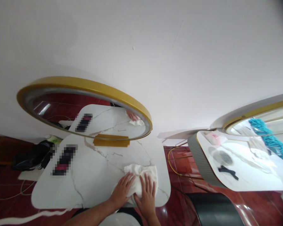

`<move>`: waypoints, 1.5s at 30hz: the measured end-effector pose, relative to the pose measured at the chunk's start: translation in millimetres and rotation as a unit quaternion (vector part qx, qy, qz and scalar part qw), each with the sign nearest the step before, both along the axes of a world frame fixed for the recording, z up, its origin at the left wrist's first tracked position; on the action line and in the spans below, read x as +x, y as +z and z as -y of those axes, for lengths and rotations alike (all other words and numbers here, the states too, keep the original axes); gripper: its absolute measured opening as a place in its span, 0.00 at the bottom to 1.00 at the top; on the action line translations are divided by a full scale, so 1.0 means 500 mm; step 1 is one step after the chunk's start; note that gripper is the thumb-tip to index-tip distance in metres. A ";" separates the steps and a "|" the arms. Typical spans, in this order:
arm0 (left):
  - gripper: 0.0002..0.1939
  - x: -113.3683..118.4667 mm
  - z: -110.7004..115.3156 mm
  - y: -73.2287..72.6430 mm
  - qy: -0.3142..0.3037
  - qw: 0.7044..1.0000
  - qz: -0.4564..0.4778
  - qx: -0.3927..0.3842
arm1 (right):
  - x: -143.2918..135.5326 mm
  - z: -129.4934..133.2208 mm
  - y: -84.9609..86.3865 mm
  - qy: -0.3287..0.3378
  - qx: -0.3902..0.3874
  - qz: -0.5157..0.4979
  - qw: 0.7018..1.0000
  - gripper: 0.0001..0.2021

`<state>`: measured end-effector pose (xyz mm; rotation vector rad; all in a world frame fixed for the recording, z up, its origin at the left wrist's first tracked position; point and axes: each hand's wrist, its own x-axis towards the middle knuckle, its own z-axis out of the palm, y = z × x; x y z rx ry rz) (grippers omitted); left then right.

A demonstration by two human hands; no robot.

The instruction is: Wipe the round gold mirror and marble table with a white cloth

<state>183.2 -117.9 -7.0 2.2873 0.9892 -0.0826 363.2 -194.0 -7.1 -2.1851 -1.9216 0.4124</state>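
Observation:
A white cloth (151,171) lies rumpled on the white marble-patterned tabletop (91,179), towards its right front corner. My left hand (122,190) rests on the cloth's left part, fingers stretched forward. Beside it, my right hand (146,193) presses flat on the cloth with its fingers slightly spread. Neither hand is wrapped around the cloth. Part of the cloth is hidden beneath my palms.
A gold-framed mirror (85,83) leans over the table's back on a gold base (111,141). A blurred dark item (64,160) lies at left. Rightward stand another table (240,183), holding a black item (228,172), and a black chair (214,208). A black bag (31,155) sits at left.

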 end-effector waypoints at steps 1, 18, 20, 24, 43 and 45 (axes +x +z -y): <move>0.40 -0.006 0.000 0.004 -0.004 1.000 0.003 -0.005 | -0.004 0.002 0.001 0.005 -0.001 0.003 1.000 0.40; 0.42 -0.316 -0.005 0.014 -0.044 0.999 -0.014 -0.028 | -0.194 -0.016 0.060 0.177 -0.029 -0.006 0.984 0.41; 0.40 -0.332 -0.007 -0.003 -0.023 0.999 -0.030 -0.009 | -0.212 -0.036 0.059 0.184 -0.028 -0.003 0.982 0.41; 0.36 -0.328 -0.037 -0.028 0.016 0.997 -0.048 0.054 | -0.243 -0.084 0.048 0.161 -0.008 0.023 0.987 0.40; 0.40 -0.268 -0.213 -0.004 0.074 0.994 -0.003 0.076 | -0.252 -0.240 0.021 0.080 0.030 0.067 0.994 0.38; 0.39 -0.283 -0.177 -0.003 0.075 0.995 0.029 0.063 | -0.255 -0.207 0.028 0.089 0.025 0.053 0.994 0.38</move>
